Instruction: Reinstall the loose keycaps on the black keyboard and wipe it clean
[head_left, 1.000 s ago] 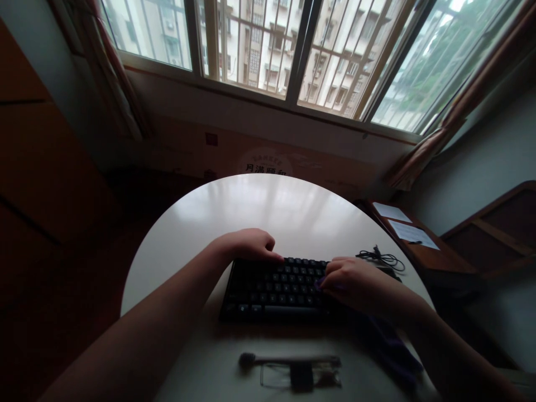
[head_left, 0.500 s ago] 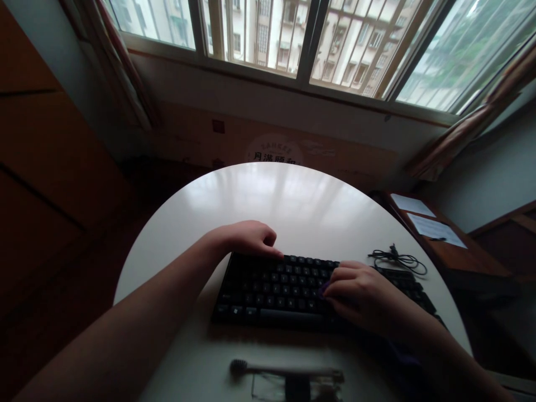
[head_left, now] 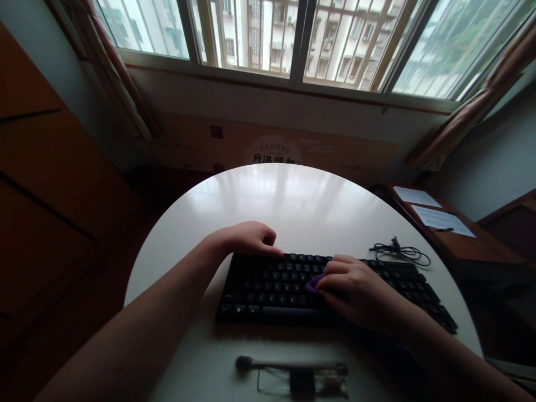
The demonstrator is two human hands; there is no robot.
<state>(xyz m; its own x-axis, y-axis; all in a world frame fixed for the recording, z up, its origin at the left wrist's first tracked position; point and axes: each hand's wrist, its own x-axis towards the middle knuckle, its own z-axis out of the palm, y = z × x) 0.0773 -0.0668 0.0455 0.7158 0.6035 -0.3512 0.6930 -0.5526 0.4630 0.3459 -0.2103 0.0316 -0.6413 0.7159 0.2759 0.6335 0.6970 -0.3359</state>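
A black keyboard (head_left: 272, 287) lies on the round white table (head_left: 285, 206). My left hand (head_left: 247, 239) rests curled on the keyboard's far left corner, fingers bent against its edge. My right hand (head_left: 354, 290) is on the middle keys, fingers pinched on a small purple thing (head_left: 313, 285) that touches the keys; I cannot make out what it is.
A brush with a thin handle (head_left: 288, 365) and a clear packet (head_left: 304, 382) lie near the table's front edge. A coiled black cable (head_left: 400, 252) sits at the right. Beyond are a wooden side table with papers (head_left: 435, 218), curtains and barred windows.
The camera view shifted slightly. My right hand with the purple thing moved a little left across the keys. My left hand stayed at the keyboard's corner.
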